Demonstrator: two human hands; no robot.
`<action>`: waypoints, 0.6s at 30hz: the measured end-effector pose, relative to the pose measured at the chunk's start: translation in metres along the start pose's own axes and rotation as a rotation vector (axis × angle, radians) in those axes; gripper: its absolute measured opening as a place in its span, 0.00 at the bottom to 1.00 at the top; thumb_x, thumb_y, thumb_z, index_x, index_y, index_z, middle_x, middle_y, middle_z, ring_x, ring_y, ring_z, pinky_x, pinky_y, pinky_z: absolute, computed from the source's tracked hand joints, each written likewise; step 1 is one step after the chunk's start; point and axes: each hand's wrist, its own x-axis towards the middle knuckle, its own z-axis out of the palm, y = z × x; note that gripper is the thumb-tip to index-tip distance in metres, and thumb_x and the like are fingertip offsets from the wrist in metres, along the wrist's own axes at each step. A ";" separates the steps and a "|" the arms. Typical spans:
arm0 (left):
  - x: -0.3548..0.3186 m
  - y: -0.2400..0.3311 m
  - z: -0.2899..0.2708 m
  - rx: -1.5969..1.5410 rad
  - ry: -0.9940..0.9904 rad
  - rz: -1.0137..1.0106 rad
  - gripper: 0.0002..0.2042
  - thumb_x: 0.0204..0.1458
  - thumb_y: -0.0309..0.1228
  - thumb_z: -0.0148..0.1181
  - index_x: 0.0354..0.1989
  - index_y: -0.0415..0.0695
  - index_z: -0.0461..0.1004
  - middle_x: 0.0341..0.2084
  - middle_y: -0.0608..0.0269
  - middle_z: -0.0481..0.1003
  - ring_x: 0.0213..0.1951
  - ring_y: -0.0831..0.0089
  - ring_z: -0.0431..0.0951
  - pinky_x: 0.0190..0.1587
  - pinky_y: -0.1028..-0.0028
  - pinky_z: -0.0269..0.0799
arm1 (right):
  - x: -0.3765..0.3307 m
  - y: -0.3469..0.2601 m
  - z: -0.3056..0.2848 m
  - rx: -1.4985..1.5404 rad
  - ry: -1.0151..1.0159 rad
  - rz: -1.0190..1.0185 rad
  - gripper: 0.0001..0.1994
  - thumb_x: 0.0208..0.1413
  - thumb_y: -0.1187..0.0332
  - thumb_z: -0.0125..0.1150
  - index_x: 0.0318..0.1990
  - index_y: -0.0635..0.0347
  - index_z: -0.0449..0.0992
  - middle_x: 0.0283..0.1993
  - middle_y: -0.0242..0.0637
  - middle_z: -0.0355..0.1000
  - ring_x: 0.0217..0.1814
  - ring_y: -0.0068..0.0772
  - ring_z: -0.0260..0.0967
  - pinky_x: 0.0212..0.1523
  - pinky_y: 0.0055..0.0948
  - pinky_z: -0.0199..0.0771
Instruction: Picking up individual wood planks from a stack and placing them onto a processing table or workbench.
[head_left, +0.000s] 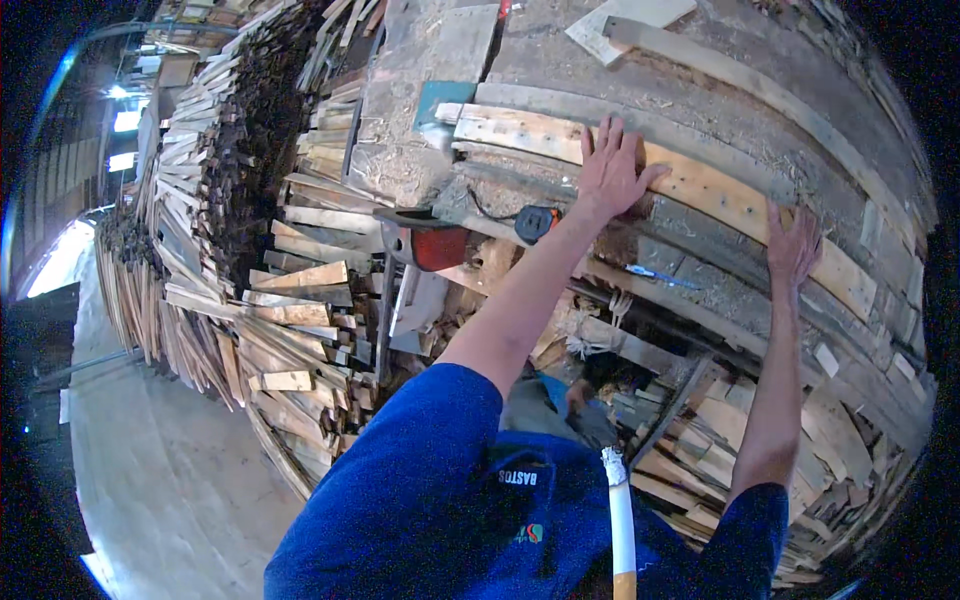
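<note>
A long pale plank (710, 190) with a row of dark nail marks lies across the wooden workbench. My left hand (610, 172) rests flat on it left of the middle, fingers apart and thumb out to the right. Toward the plank's right end, my right hand (793, 245) lies on it with the fingers stretched over the wood. Neither hand is closed around anything. On the near side of the plank, left of my left forearm, sits a dark tape measure (536, 222). A blue pen (660, 276) lies between my forearms.
A red and dark metal piece (435, 245) projects at the bench's near left. A green plate (440, 103) lies by the plank's left end. Another long board (740, 85) rests farther back. Stacked wood offcuts (300, 310) fill the left. A cigarette (622, 510) juts up from below.
</note>
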 end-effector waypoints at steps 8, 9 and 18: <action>0.000 -0.006 0.003 0.016 0.046 0.055 0.41 0.55 0.67 0.50 0.55 0.35 0.70 0.64 0.40 0.61 0.70 0.43 0.54 0.70 0.37 0.42 | 0.001 -0.010 -0.008 0.004 0.079 -0.008 0.26 0.60 0.41 0.57 0.45 0.57 0.80 0.52 0.43 0.76 0.58 0.48 0.70 0.60 0.45 0.67; -0.001 -0.006 0.002 0.018 0.032 0.054 0.41 0.55 0.67 0.50 0.55 0.35 0.70 0.64 0.40 0.61 0.70 0.43 0.54 0.69 0.37 0.42 | 0.001 -0.012 -0.008 -0.004 0.036 0.017 0.25 0.60 0.41 0.57 0.45 0.56 0.80 0.52 0.43 0.76 0.58 0.48 0.70 0.60 0.45 0.66; -0.002 -0.007 0.005 0.025 0.045 0.026 0.42 0.56 0.65 0.51 0.61 0.34 0.66 0.65 0.40 0.61 0.72 0.42 0.52 0.71 0.38 0.40 | 0.009 -0.005 0.001 -0.069 -0.006 0.021 0.34 0.62 0.37 0.51 0.60 0.59 0.73 0.67 0.48 0.67 0.71 0.50 0.61 0.72 0.46 0.54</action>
